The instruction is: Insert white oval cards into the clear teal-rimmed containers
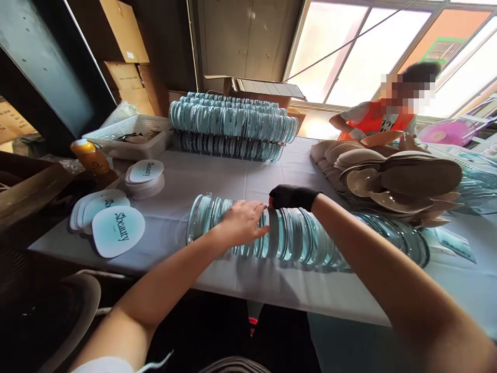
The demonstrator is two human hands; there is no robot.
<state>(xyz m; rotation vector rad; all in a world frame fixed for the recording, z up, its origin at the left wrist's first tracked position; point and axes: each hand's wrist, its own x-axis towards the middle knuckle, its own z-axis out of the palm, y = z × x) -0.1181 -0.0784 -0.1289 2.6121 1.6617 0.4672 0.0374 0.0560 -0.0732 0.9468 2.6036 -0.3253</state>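
A long row of round, clear-rimmed discs [298, 235], packed on edge, lies across the front of the white-covered table; they look like glass or mirrors, but I cannot tell which. My left hand [244, 223] is bare and rests over the left part of this row, fingers stretched and thumb apart. Just right of it, my right hand [293, 197] wears a black fingerless glove. Its fingers are curled at the top edge of a disc with a grey band, closed on that rim. My right forearm hides part of the row.
More discs [233, 122] stand stacked at the back. Piles of brownish oval pieces [419, 181] sit at right. White printed cards [118, 231], an orange bottle [90, 157] and a white basket [132, 147] are at left. A person in an orange vest [396, 122] is across the table.
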